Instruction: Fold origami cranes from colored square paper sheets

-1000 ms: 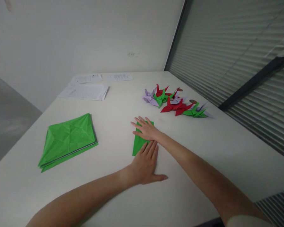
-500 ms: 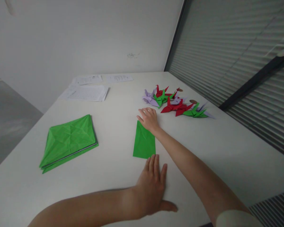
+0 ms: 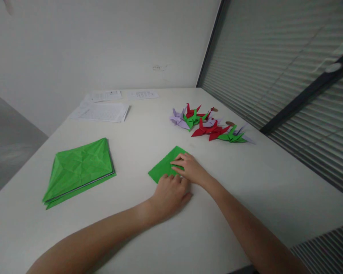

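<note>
Under both hands (image 3: 171, 193) (image 3: 192, 170), folded green paper (image 3: 163, 167)

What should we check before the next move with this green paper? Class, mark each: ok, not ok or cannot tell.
1. The left hand and right hand rest on the folded green paper: ok.
2. Paper flat on the table: ok.
3. Edges under the hands aligned: cannot tell.
4. The stack of green sheets lies apart, to the left: ok.
5. The origami cranes lie apart, beyond the paper: ok.
</note>
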{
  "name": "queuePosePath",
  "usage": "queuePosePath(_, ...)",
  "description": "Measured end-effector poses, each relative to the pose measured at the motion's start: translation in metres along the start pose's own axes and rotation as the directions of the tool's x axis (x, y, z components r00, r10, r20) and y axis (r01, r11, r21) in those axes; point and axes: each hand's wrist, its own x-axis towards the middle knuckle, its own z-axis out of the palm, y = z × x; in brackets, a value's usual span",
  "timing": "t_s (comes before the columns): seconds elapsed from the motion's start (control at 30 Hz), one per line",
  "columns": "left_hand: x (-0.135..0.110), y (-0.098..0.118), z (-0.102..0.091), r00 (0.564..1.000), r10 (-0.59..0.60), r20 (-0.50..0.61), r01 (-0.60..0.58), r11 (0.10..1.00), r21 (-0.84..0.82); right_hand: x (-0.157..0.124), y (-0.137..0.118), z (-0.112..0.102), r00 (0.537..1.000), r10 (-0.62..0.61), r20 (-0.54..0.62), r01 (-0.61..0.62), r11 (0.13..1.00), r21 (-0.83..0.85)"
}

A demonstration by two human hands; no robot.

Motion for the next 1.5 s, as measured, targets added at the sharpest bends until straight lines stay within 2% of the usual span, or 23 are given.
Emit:
queuePosePath(0.1,0.007,-0.022,0.0,0.99,-0.138,0.003,0.136,0.985,0.108,-0.004,-0.004,-0.001,0.999,0.033,0.023,-0.031,0.996,-0.083)
queuePosePath(0.13,0.009,-0.03,0.0,0.991,-0.132,-0.006,0.131,0.983,0.13,-0.004,-0.005,-0.002,0.999,0.033,0.043,-0.028,0.995,-0.098)
queuePosePath(0.27,0.016,-0.058,0.001,0.99,0.132,-0.055,-0.122,0.981,0.151,-0.004,-0.009,-0.004,0.995,0.051,0.085,-0.042,0.994,-0.097)
queuePosePath(0.33,0.018,-0.068,0.004,0.952,0.304,-0.043,-0.292,0.939,0.18,-0.005,-0.008,-0.004,0.995,0.059,0.079,-0.054,0.997,-0.062)
queuePosePath(0.43,0.019,-0.077,0.01,0.912,0.401,-0.089,-0.373,0.898,0.234,-0.006,-0.007,-0.006,0.997,0.051,0.057,-0.051,0.999,-0.016)
queuePosePath(0.6,0.02,-0.084,0.015,0.894,0.418,-0.164,-0.367,0.891,0.269,-0.007,-0.004,-0.015,0.999,0.046,0.028,-0.048,0.996,0.08)
queuePosePath(0.7,0.021,-0.087,0.011,0.919,0.327,-0.219,-0.271,0.929,0.251,-0.008,-0.002,-0.019,0.999,0.033,0.009,-0.034,0.989,0.141)
queuePosePath(0.77,0.021,-0.087,0.006,0.927,0.273,-0.255,-0.216,0.949,0.23,-0.008,-0.001,-0.02,1.0,0.005,-0.015,-0.003,0.993,0.119)
queuePosePath(0.87,0.019,-0.086,-0.001,0.919,0.273,-0.286,-0.218,0.953,0.21,-0.008,-0.003,-0.02,0.991,-0.059,-0.124,0.066,0.996,0.053)
queuePosePath(0.93,0.018,-0.086,-0.004,0.917,0.232,-0.324,-0.195,0.97,0.144,-0.007,-0.005,-0.022,0.952,-0.044,-0.303,0.058,0.998,0.036)
queuePosePath(0.97,0.018,-0.087,-0.006,0.914,0.176,-0.366,-0.163,0.984,0.068,-0.007,-0.006,-0.022,0.909,-0.004,-0.417,0.029,0.998,0.053)
queuePosePath(1.03,0.019,-0.087,-0.009,0.882,-0.013,-0.472,-0.093,0.975,-0.202,-0.006,-0.008,-0.023,0.787,0.13,-0.604,-0.03,0.985,0.172)
queuePosePath(1.07,0.021,-0.087,-0.01,0.85,-0.146,-0.505,-0.07,0.921,-0.384,-0.005,-0.008,-0.023,0.737,0.212,-0.642,-0.037,0.961,0.274)
queuePosePath(1.1,0.023,-0.087,-0.012,0.813,-0.29,-0.505,-0.063,0.819,-0.571,-0.004,-0.009,-0.022,0.716,0.294,-0.633,-0.022,0.916,0.401)
queuePosePath(1.13,0.025,-0.086,-0.014,0.782,-0.427,-0.453,-0.064,0.669,-0.741,-0.003,-0.009,-0.02,0.728,0.371,-0.577,0.002,0.84,0.542)
queuePosePath(1.2,0.028,-0.084,-0.016,0.757,-0.588,-0.285,-0.086,0.343,-0.935,0.0,-0.01,-0.017,0.811,0.468,-0.351,0.009,0.59,0.808)
queuePosePath(1.23,0.029,-0.083,-0.017,0.756,-0.618,-0.214,-0.092,0.224,-0.97,0.001,-0.009,-0.016,0.849,0.481,-0.219,-0.02,0.443,0.897)
queuePosePath(1.27,0.031,-0.083,-0.016,0.758,-0.632,-0.163,-0.091,0.144,-0.985,0.001,-0.009,-0.015,0.872,0.48,-0.099,-0.063,0.311,0.948)
queuePosePath(1.3,0.031,-0.083,-0.016,0.759,-0.639,-0.129,-0.085,0.099,-0.991,0.002,-0.008,-0.014,0.878,0.478,-0.007,-0.109,0.214,0.971)
queuePosePath(1.37,0.033,-0.084,-0.013,0.759,-0.645,-0.091,-0.067,0.062,-0.996,0.002,-0.004,-0.013,0.862,0.499,0.089,-0.179,0.134,0.975)
queuePosePath(1.5,0.035,-0.091,-0.004,0.762,-0.644,-0.07,-0.06,0.038,-0.997,0.002,0.006,-0.009,0.831,0.547,0.107,-0.237,0.173,0.956)
